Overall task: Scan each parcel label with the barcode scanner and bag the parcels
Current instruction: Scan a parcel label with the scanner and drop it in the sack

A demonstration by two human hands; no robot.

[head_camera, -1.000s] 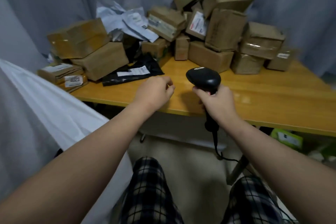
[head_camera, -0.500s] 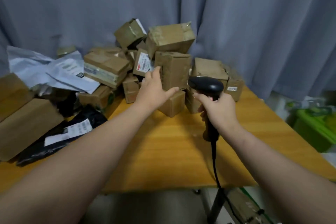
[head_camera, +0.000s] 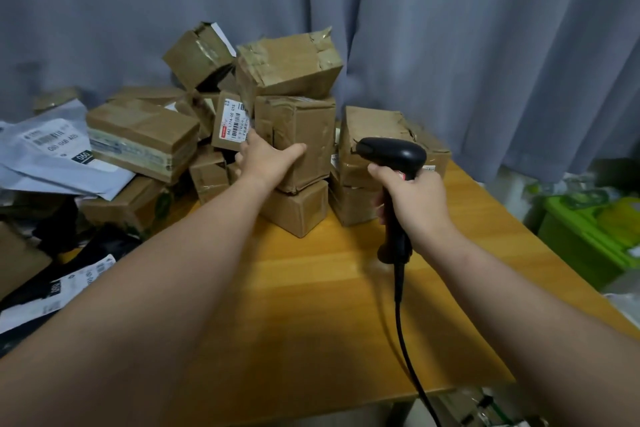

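- Wood table top [head_camera: 311,305], lower centre of frame; black cable [head_camera: 401,329] trails off its near edge.
- Right hand [head_camera: 415,198], centre right: fingers clamped round the grip of the barcode scanner [head_camera: 391,152], head level and pointing left toward the pile.
- Left hand [head_camera: 266,159], centre: thumb splayed across the front of the upright box [head_camera: 304,128], fingers wrapped round its left edge, tips hidden.
- That box stands on a lower box [head_camera: 298,208] and carries a taped box [head_camera: 287,66] on top. No label shows on its front face.
- Judgement: draw it out slowly and level, or the top box tips. Then turn it until a barcode faces the scanner head.
- Labelled box [head_camera: 232,121] just left of the hand already shows its barcode; possibly the easier scan.
- Grey mailers [head_camera: 52,149] at far left, grey curtain [head_camera: 450,45] behind everything.
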